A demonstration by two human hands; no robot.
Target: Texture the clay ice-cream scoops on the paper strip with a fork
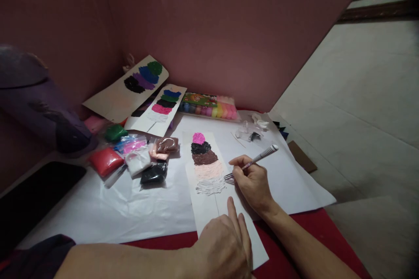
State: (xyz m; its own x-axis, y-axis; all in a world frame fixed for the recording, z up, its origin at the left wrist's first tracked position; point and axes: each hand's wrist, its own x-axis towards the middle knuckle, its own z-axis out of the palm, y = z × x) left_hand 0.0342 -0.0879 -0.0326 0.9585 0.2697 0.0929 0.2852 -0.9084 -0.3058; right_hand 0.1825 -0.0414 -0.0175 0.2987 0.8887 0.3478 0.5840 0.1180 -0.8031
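Note:
A long white paper strip (206,209) lies before me, bearing stacked bands of textured clay: magenta, black, brown, pale peach and white. In my right hand (252,183) is a small fork (260,157) with a striped handle, pinched between thumb and fingers. Its tines rest at the right edge of the white clay band (211,186). My left hand (225,239) presses on the lower part of the strip, index finger stretched toward the clay and nothing held. A thin drawn line runs down from the white band.
Bagged clay lies to the left, including red (106,161), black (154,173) and brown (166,144). Two decorated cards (134,87) lean behind, beside a pack of coloured clay (209,107). A dark phone-like slab (42,200) and a purple container (42,100) stand left.

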